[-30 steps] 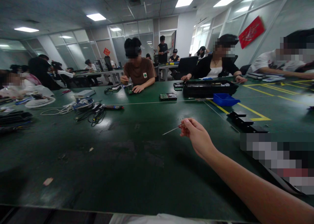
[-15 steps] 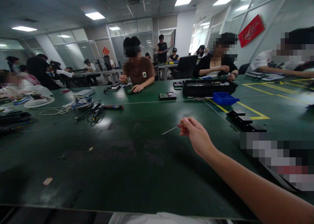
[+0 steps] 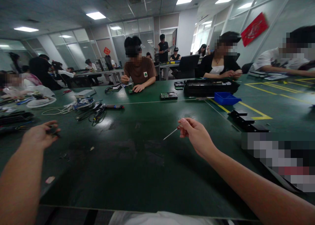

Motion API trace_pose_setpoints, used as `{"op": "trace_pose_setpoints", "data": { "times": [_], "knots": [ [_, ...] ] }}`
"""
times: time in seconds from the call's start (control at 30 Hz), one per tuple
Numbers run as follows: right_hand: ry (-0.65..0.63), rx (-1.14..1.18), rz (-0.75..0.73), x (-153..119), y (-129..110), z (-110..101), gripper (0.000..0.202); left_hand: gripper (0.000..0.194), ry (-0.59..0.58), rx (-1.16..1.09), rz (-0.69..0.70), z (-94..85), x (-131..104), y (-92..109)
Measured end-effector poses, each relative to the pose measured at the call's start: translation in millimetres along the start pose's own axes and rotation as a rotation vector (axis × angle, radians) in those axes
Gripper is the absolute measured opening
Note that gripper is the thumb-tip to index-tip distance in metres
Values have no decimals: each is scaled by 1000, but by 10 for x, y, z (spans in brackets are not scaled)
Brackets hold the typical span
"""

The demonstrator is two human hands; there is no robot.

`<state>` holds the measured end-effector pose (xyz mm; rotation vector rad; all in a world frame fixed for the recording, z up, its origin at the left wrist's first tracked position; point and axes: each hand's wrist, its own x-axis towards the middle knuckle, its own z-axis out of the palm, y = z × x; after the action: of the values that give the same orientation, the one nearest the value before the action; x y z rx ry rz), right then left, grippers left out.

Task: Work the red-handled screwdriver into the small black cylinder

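Right hand [image 3: 195,132] pinches the screwdriver [image 3: 170,134], slanting it down; left hand [image 3: 36,136] seems to grip a dark part [image 3: 51,130]; light, steady holds serve both best.

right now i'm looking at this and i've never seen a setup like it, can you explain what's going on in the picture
There is no robot here. A camera worn on a person's head looks forward and down, so the two bare arms reaching in are the wearer's own.

The right hand holds a thin screwdriver, its shaft pointing down and left. The left hand holds a small dark thing, too blurred to name.

Both are above a green table. Farther back lie dark cables on the left, a hard drive near the middle, and a long black tray and a blue plastic bin on the right. Other people sit around the table.
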<state>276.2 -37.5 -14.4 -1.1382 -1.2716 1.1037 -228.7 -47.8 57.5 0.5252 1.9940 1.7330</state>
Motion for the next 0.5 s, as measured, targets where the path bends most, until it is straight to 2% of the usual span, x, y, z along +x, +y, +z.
{"op": "trace_pose_setpoints", "data": {
  "times": [0.07,0.13,0.17,0.27,0.4,0.43,0.5],
  "knots": [
    [-14,-40,-3,-11,-21,8,34,32,-232,-119,-42,293,-71,-66],
    [-27,-78,-7,-21,-38,10,33,28,-471,-264,-61,639,-287,-88],
    [-27,-85,-14,-25,-43,10,32,25,-582,-340,-70,811,-442,-82],
    [-26,-29,-50,-29,-44,2,29,23,-810,-472,-150,1250,-1003,-42],
    [-51,-9,-101,-48,-61,-5,30,19,-1108,-478,-193,1621,-1728,-132],
    [-48,-44,-109,-60,-76,-3,30,24,-1178,-434,-156,1686,-1870,-202],
    [-40,-144,-110,-93,-116,4,30,42,-1260,-252,30,1790,-2086,-390]
  ]
}}
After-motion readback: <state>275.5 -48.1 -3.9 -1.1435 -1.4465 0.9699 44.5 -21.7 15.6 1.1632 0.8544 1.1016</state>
